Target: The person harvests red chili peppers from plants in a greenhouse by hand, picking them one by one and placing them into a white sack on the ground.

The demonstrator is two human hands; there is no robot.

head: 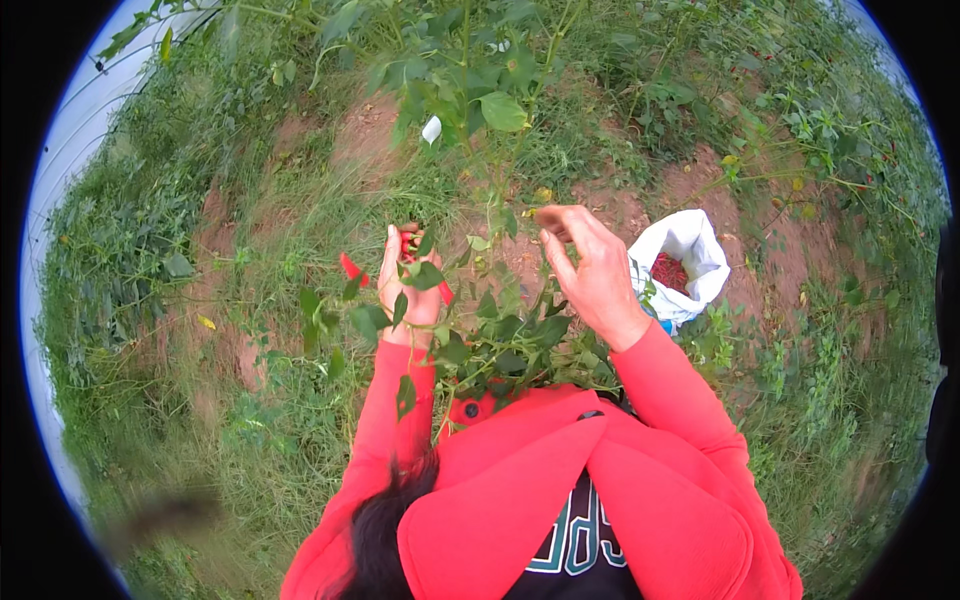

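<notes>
My left hand (409, 300) is cupped around a few red chili peppers (407, 246) with green stems, partly hidden by leaves. Just left of that hand is another red chili pepper (354, 270), and a further red one (446, 292) shows at its right side. Leafy stems of a pepper plant (510, 337) rise between my arms and cross in front of the left wrist. To the right of these stems, my right hand (592, 274) is raised with thumb and curled fingers apart, nothing visible in it. It is close to a white woven sack (705, 232).
Inside the open sack lies a heap of red chili peppers (670, 272). A taller pepper plant (465, 82) stands ahead, with a white scrap (431, 130) among its leaves. Grass and weeds cover much of the reddish soil (367, 135). Pale sheeting (82, 112) curves along the left.
</notes>
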